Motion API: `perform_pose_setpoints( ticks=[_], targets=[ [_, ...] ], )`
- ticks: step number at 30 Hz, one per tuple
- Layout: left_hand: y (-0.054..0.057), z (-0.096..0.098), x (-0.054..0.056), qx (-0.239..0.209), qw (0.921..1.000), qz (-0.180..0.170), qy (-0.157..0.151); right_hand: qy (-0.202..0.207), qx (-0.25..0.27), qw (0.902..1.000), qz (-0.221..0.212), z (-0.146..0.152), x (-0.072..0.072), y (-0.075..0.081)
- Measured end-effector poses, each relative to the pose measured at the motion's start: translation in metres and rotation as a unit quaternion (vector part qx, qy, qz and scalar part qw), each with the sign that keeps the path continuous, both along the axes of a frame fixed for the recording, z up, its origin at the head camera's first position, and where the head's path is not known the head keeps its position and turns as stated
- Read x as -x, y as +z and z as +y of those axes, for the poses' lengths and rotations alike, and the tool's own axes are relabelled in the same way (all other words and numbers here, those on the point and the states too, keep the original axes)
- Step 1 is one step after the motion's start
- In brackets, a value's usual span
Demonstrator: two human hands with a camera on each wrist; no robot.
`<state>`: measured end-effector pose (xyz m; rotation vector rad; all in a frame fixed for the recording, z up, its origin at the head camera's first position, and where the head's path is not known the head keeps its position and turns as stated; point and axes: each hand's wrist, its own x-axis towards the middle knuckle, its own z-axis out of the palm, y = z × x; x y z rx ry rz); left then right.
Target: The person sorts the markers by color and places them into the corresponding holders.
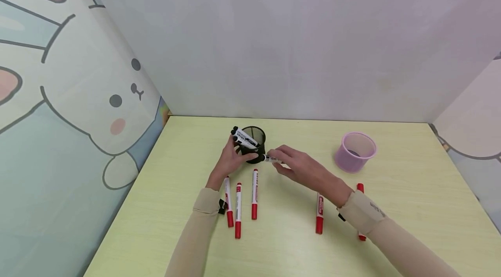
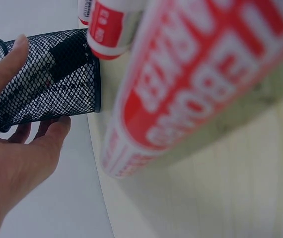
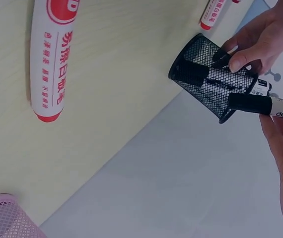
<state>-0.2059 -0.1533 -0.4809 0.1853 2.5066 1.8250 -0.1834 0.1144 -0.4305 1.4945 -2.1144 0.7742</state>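
A black mesh pen cup (image 1: 256, 131) stands on the table with black-and-white whiteboard markers (image 1: 245, 138) leaning in it, their ends above the rim. My left hand (image 1: 230, 160) grips the cup, thumb on one side and fingers on the other, as the left wrist view also shows around the mesh cup (image 2: 72, 94). My right hand (image 1: 299, 167) pinches another whiteboard marker (image 3: 279, 106) by its white barrel. This marker's black cap points at the cup, close to its rim in the right wrist view; whether they touch I cannot tell.
Several red-capped whiteboard markers (image 1: 255, 194) lie on the pale yellow table (image 1: 156, 216), some below the left hand, others near the right forearm. A pink mesh pen cup (image 1: 349, 159) stands at the right with something dark inside. A pale wall rises behind the table.
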Motion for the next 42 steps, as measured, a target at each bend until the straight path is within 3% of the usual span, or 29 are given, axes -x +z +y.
perform_pose_setpoints(
  ticks=[12, 25, 37, 42],
  targets=[
    [-0.002, 0.001, -0.001, -0.004, 1.0, -0.006, 0.003, -0.024, 0.077, 0.9957, -0.046, -0.009, 0.006, 0.002],
    [-0.001, 0.001, -0.004, 0.004, 1.0, -0.008, 0.003, -0.039, 0.159, 0.9777, -0.131, -0.019, 0.014, 0.004],
    [-0.002, 0.001, -0.004, 0.01, 0.9999, 0.005, 0.0, -0.077, 0.216, 0.962, -0.148, -0.034, 0.021, 0.011],
    [-0.001, 0.001, -0.004, 0.006, 1.0, -0.005, -0.001, -0.091, 0.217, 0.9608, -0.146, -0.038, 0.027, 0.009]
  ],
)
